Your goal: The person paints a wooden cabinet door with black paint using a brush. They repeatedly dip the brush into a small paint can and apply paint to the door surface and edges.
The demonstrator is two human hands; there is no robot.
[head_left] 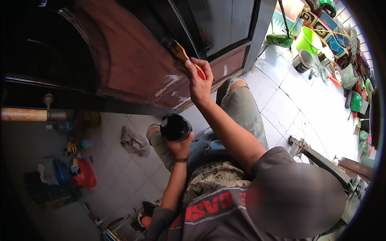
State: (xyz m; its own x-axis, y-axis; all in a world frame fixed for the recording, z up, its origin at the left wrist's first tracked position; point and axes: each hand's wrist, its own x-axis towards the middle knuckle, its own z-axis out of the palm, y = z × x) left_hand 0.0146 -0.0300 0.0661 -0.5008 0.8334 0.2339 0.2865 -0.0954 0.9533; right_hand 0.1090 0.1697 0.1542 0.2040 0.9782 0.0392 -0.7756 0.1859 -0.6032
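My right hand (199,82) is closed round the handle of a paintbrush (181,52) with a yellow-orange handle that ends in red. Its dark bristles touch, or lie very close to, the panelled wooden door (128,52). Black, wet-looking paint covers much of the door, while some panels and the lower rail show reddish brown with pale scuffs. Lower down, my left hand (181,144) grips a round container of black paint (175,127) from below and the side, its open top facing up. The container is held over my left knee, a little away from the door.
A grey rag (134,140) lies on the white tiled floor (277,96). At the right stand a lime-green bucket (308,40), a paint can (303,61) and much clutter. A red plastic container (83,172) sits at the left. A door handle (32,115) sticks out.
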